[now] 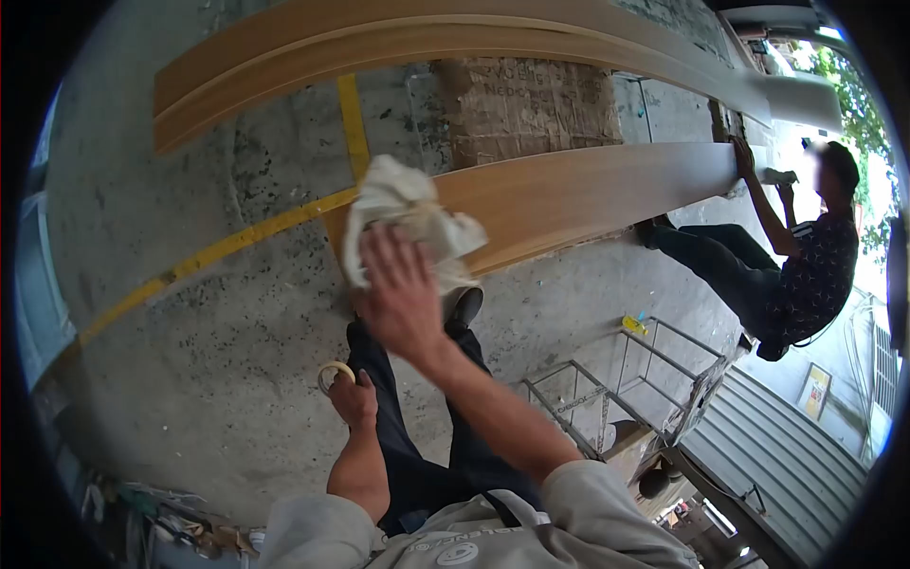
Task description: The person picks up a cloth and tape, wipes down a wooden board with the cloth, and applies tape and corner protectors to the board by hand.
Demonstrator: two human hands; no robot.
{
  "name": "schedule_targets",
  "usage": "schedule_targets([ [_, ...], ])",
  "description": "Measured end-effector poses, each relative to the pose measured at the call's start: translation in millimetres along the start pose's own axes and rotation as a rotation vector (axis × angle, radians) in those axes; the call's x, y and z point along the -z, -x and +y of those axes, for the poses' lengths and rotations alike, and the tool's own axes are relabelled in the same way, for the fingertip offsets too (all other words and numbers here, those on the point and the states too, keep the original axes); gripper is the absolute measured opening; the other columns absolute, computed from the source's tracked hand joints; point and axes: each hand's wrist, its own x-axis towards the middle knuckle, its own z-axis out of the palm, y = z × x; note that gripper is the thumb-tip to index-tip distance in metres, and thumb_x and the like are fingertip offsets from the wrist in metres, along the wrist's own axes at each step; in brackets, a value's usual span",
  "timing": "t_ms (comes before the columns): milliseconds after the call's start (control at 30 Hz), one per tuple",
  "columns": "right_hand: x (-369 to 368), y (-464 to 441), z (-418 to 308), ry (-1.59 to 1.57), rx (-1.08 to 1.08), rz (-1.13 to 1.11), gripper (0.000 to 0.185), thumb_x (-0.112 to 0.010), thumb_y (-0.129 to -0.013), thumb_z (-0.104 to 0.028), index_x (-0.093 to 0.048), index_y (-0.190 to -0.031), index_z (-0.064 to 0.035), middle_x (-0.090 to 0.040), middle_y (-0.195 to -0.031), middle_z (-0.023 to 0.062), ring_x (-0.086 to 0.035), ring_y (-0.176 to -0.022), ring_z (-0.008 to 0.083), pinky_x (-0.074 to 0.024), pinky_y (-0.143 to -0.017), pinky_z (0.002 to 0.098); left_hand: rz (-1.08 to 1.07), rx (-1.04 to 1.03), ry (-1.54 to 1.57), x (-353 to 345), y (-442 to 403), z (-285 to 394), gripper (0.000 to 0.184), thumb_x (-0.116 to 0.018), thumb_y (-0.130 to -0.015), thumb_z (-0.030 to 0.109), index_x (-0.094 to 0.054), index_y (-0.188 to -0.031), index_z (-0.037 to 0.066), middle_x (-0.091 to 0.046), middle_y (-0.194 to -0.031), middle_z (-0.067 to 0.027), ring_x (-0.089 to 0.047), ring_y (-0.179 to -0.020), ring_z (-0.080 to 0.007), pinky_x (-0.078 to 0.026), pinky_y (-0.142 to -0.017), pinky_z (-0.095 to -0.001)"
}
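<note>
Closest to us is our grey shirt [455, 541], with a round smiley face printed on it. Our left hand [354, 402] is closed on a roll of tape [328, 377], next to our dark trousers [403, 465]. Our right hand [403, 289] is spread flat on a whitish cloth [379, 190], and it looks a bit blurry. Our two hands are apart. The cloth is bunched up on the near end of a long brown board [569, 194], and it covers most of that end. One of our shoes [464, 308] is just beside the board's bottom edge.

A yellow line [227, 237] runs over the grey floor [275, 379] to the board's near end. Past the board's top edge there is brown cardboard [531, 109] with words on it, and past that is a second board [427, 33]. Near the floor's right side is a metal frame [607, 394], with a small yellow thing [634, 325] by it. At the far end of the board, a co-worker [806, 256] crouches with one hand on it. The other hand holds something small, but we can't tell what.
</note>
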Motion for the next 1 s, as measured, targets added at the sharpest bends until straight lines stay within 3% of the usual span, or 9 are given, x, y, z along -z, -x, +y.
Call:
schedule_targets([
  [167,14.2,-8.5,27.2,0.036,0.048,-0.028,0.071,-0.060,-0.082,-0.026,-0.034,-0.145,-0.0071,-0.030,-0.152,0.0118,-0.026,-0.141,0.0299,-0.0175,-0.116,0.0453,-0.017,0.010,-0.011,-2.0,1.9,-3.8,0.038,-0.061,-0.086,0.030,-0.061,-0.101,-0.005,-0.063,-0.099,-0.0218,-0.061,-0.092,-0.0377,-0.050,-0.082,-0.0430],
  [300,63.5,-17.1,164.3,0.345,-0.149,0.288,0.062,-0.050,-0.088,-0.020,-0.031,-0.144,-0.0005,-0.031,-0.149,0.0200,-0.026,-0.140,0.0340,-0.0157,-0.116,0.0486,0.022,-0.003,0.027,-8.8,5.3,-20.0,0.039,-0.061,-0.086,0.029,-0.061,-0.104,-0.005,-0.062,-0.102,-0.0217,-0.060,-0.096,-0.0373,-0.048,-0.087,-0.0435],
  [367,87.5,-9.2,257.9,0.553,-0.213,0.446,0.061,-0.045,-0.095,-0.030,-0.031,-0.143,0.0034,-0.029,-0.150,0.0211,-0.024,-0.141,0.0337,-0.0149,-0.116,0.0466,0.016,-0.025,-0.002,-21.0,5.8,-31.7,0.046,-0.061,-0.085,0.028,-0.057,-0.118,-0.004,-0.061,-0.105,-0.0209,-0.059,-0.099,-0.0365,-0.044,-0.091,-0.0440],
  [433,120.5,-13.9,288.9,0.334,-0.607,0.466,0.064,-0.041,-0.097,-0.037,-0.028,-0.144,0.0043,-0.027,-0.151,0.0209,-0.022,-0.142,0.0327,-0.0148,-0.116,0.0456,0.014,0.008,0.016,-19.3,5.2,-32.2,0.056,-0.061,-0.085,0.027,-0.049,-0.131,-0.001,-0.061,-0.106,-0.0199,-0.058,-0.100,-0.0356,-0.042,-0.094,-0.0439],
  [533,122.2,-20.0,277.4,0.330,-0.766,0.493,0.067,-0.039,-0.097,-0.040,-0.027,-0.144,0.0061,-0.026,-0.152,0.0211,-0.023,-0.141,0.0334,-0.0148,-0.115,0.0460,-0.042,0.024,0.068,-17.9,6.2,-32.0,0.059,-0.060,-0.085,0.027,-0.045,-0.136,0.001,-0.060,-0.107,-0.0195,-0.057,-0.100,-0.0358,-0.043,-0.093,-0.0437],
  [600,100.5,-26.5,248.2,0.320,-0.671,0.552,0.066,-0.042,-0.096,-0.038,-0.028,-0.144,0.0052,-0.027,-0.151,0.0218,-0.022,-0.142,0.0343,-0.0149,-0.115,0.0472,-0.018,-0.010,0.039,-24.3,6.3,-35.5,0.058,-0.060,-0.085,0.027,-0.046,-0.135,0.001,-0.060,-0.108,-0.0195,-0.057,-0.101,-0.0357,-0.044,-0.092,-0.0434],
  [767,20.3,-24.4,68.4,0.220,-0.088,0.181,0.074,-0.058,-0.086,-0.030,-0.026,-0.146,-0.0013,-0.027,-0.151,0.0210,-0.022,-0.141,0.0379,-0.0151,-0.114,0.0517,0.004,0.018,0.039,-18.4,6.7,-23.0,0.049,-0.061,-0.085,0.028,-0.053,-0.124,-0.001,-0.061,-0.104,-0.0198,-0.058,-0.098,-0.0358,-0.045,-0.089,-0.0430],
  [867,-2.7,-27.4,-10.7,0.114,-0.058,0.032,0.074,-0.055,-0.087,-0.038,-0.028,-0.147,-0.0036,-0.028,-0.152,0.0147,-0.025,-0.141,0.0305,-0.0157,-0.115,0.0469,0.017,-0.003,0.037,-24.0,4.9,-22.3,0.040,-0.063,-0.084,0.029,-0.059,-0.110,-0.002,-0.062,-0.099,-0.0208,-0.060,-0.095,-0.0369,-0.046,-0.087,-0.0439],
  [1000,2.8,-29.9,-14.8,0.031,0.004,0.026,0.069,-0.050,-0.091,-0.040,-0.030,-0.146,-0.0061,-0.028,-0.153,0.0123,-0.024,-0.142,0.0280,-0.0158,-0.116,0.0435,-0.099,0.068,0.011,-8.4,5.7,-6.8,0.043,-0.061,-0.085,0.031,-0.060,-0.109,-0.005,-0.063,-0.103,-0.0224,-0.058,-0.098,-0.0394,-0.046,-0.090,-0.0442],
])
